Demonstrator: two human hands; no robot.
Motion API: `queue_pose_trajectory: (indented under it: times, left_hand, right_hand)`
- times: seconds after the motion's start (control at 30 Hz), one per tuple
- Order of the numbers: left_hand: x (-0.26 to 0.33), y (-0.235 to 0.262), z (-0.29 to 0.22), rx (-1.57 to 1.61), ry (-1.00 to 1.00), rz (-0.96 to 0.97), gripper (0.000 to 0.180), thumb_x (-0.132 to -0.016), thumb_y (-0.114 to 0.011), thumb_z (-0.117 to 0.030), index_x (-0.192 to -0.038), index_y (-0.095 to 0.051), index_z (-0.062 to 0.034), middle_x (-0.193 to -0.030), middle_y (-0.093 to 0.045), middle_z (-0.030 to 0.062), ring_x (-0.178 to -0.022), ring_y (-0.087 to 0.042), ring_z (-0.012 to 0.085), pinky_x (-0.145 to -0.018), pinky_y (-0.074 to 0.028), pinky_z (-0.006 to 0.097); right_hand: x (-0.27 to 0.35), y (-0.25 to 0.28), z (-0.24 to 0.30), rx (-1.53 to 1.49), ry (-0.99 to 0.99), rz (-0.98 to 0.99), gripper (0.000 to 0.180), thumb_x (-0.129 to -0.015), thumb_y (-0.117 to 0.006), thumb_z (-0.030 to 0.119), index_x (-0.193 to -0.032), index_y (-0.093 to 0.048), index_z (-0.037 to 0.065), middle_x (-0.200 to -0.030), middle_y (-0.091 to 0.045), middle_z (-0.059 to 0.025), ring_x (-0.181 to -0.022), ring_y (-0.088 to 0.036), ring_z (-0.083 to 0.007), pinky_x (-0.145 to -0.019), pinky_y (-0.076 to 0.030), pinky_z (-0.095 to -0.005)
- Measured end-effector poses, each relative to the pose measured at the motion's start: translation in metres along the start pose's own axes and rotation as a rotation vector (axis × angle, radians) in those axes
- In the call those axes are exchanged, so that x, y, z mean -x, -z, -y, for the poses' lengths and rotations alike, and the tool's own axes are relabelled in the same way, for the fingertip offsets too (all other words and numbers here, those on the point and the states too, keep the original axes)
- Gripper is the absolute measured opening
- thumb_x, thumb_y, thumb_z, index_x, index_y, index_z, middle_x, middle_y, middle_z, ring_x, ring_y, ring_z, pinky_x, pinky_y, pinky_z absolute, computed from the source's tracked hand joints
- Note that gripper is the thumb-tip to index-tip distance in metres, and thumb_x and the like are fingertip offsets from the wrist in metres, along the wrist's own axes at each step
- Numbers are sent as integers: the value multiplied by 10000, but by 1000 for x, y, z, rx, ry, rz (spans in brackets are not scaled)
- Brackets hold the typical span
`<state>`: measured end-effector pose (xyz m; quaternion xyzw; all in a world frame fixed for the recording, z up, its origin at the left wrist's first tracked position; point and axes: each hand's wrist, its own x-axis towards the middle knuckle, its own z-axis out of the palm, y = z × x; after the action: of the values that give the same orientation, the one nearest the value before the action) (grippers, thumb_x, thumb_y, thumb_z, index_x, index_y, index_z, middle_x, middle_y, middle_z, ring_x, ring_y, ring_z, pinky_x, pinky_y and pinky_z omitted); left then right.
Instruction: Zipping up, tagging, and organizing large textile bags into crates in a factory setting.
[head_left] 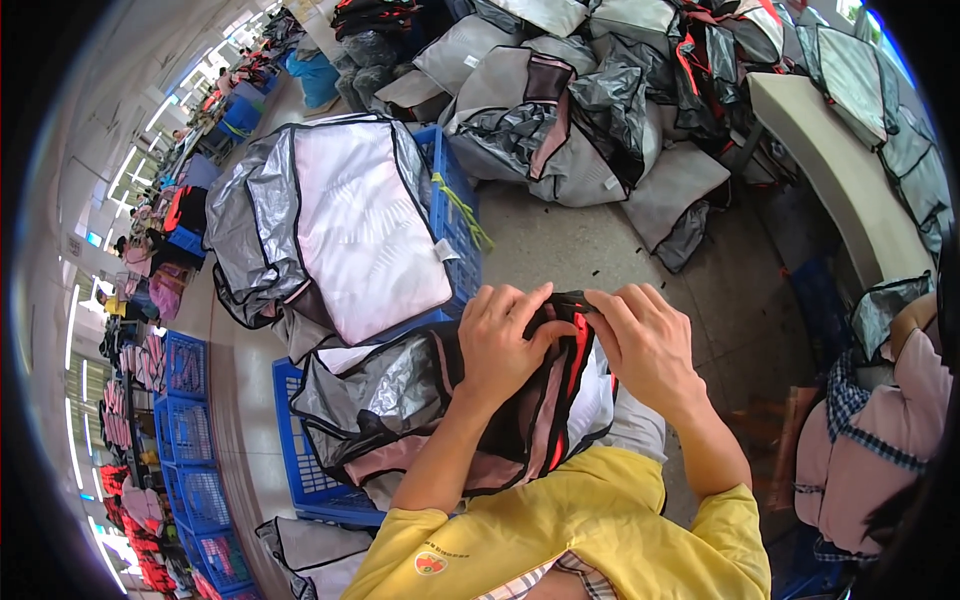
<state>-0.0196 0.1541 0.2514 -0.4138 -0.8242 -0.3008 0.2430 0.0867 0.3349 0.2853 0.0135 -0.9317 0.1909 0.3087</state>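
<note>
Close in front of my chest, a silver-lined fabric bag with black binding, pinkish-grey panels and a red strip lies across my lap and a blue crate. My left hand is closed on its black edge, thumb and fingers pinching the fabric. My right hand grips the same edge just to the right, beside the red strip. Between the two sets of fingertips a short stretch of black edge shows. The undersides of the fingers are hidden.
A blue crate stands under the bag at left. Beyond it, another blue crate carries silver-lined bags. A heap of grey bags lies on the floor ahead. At right are a pale curved bench and a seated person in pink.
</note>
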Motion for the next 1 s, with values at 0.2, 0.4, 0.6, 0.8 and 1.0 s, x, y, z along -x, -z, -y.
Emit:
queue_pose_trajectory:
  times: [0.2,0.4,0.6,0.8,1.0]
  left_hand:
    - [1,1,1,17,8,5,515,-754,-858,-461,-1126,-761,-118,-821,-591,9,-762,-579,228,-691,-467,367]
    - [1,1,2,41,17,5,521,-731,-877,-436,-1123,-757,-115,-821,-589,15,-768,-586,234,-699,-476,370]
    - [1,3,1,39,25,4,518,-731,-876,-439,-1117,-757,-115,-821,-589,17,-772,-588,234,-705,-479,369]
    - [0,3,1,34,24,4,521,-732,-873,-449,-1115,-757,-115,-822,-591,16,-775,-589,234,-707,-480,368]
    - [1,5,0,35,27,4,521,-730,-875,-448,-1113,-758,-115,-824,-592,17,-774,-589,236,-701,-483,369]
  right_hand:
    - [-7,3,-12,-108,6,52,148,-924,-743,188,-1050,-723,112,-822,-634,-42,-786,-646,-258,-655,-526,-393]
    - [-13,6,-16,-182,22,127,137,-935,-731,188,-1048,-731,110,-827,-642,-56,-797,-646,-279,-670,-527,-414]
    - [-13,7,-12,-161,24,109,130,-941,-730,193,-1038,-729,107,-819,-635,-54,-792,-640,-274,-664,-522,-409]
    - [-13,7,-14,-156,33,111,134,-942,-729,195,-1041,-724,104,-821,-633,-55,-793,-640,-275,-662,-518,-409]
    - [-14,5,-11,-159,29,121,142,-942,-729,196,-1048,-722,101,-822,-630,-59,-800,-642,-280,-662,-518,-414]
